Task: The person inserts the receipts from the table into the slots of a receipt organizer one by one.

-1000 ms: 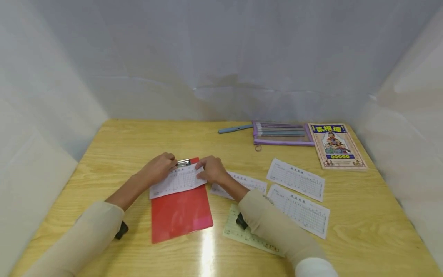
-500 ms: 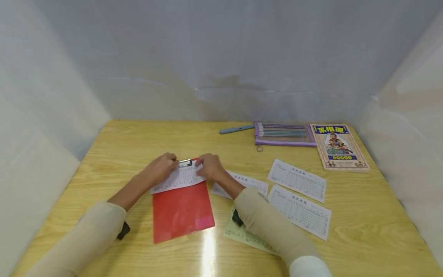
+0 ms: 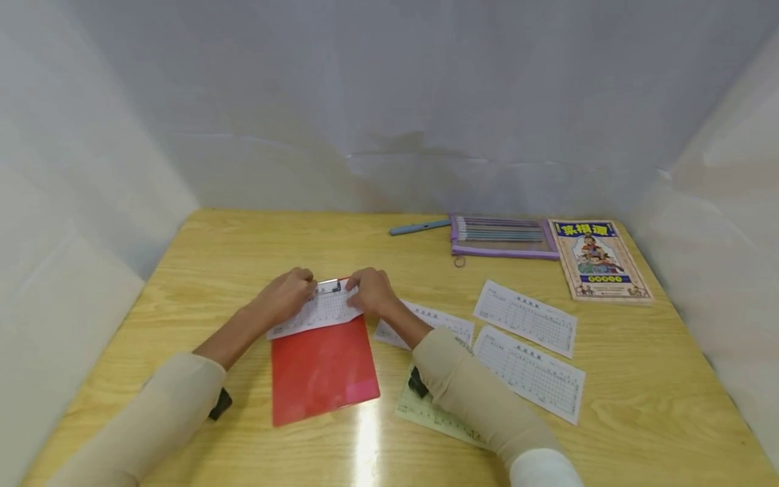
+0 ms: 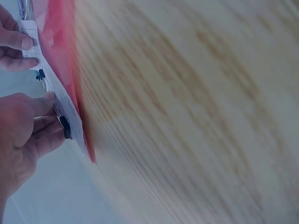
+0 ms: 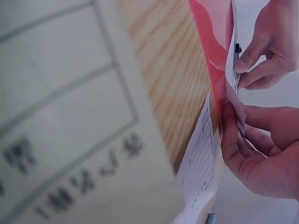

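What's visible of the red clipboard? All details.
The red clipboard is a glossy, plastic-looking rectangle on the wooden table, slightly turned, with its clip at the far end. The clip is silvery with black ends. A white printed sheet covers the clipboard's upper part; the rest is bare. The left hand grips the clip; the right hand pinches the sheet; whether it touches the clipboard is unclear.

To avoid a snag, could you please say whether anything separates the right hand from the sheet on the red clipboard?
Nothing visible does: the right hand pinches the sheet near its right end, over the red clipboard, while the left hand holds the clip.
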`<control>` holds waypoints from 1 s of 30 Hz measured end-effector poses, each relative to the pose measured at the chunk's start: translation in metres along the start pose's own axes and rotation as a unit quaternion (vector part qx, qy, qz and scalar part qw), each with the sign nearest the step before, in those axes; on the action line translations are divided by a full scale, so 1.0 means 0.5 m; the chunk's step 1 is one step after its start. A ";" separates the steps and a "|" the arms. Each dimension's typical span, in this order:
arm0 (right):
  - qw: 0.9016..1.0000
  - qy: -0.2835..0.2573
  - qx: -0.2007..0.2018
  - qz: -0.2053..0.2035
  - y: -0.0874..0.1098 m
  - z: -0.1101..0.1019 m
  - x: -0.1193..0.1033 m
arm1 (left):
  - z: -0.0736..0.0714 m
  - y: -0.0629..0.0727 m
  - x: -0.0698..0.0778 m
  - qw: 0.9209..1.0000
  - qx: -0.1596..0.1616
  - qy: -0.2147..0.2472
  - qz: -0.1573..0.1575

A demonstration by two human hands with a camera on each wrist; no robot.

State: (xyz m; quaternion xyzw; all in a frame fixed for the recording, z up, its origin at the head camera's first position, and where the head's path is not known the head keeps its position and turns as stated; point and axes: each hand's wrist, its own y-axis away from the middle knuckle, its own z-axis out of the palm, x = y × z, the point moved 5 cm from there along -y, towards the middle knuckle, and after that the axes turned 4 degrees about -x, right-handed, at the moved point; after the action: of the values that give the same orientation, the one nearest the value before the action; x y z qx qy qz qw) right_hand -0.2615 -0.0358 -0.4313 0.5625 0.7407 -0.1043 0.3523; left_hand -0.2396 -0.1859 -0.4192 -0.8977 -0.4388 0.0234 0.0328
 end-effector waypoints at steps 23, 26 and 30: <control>0.999 -0.027 0.024 -0.029 0.132 -0.141 0.153 | 0.002 -0.010 -0.025 0.995 -0.025 0.083 -0.054; 0.999 -0.031 0.033 -0.028 0.151 -0.155 0.177 | 0.002 -0.008 -0.034 0.994 -0.024 0.086 -0.062; 0.999 -0.020 0.032 -0.020 0.171 -0.165 0.206 | 0.004 -0.009 -0.041 0.993 -0.028 0.091 -0.065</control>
State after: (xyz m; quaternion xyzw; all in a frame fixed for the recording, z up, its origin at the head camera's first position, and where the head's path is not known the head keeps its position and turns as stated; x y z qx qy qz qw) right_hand -0.2298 0.1176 -0.4162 0.5568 0.7408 -0.1460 0.3463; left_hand -0.2558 -0.1993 -0.4203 -0.8663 -0.4917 -0.0729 0.0495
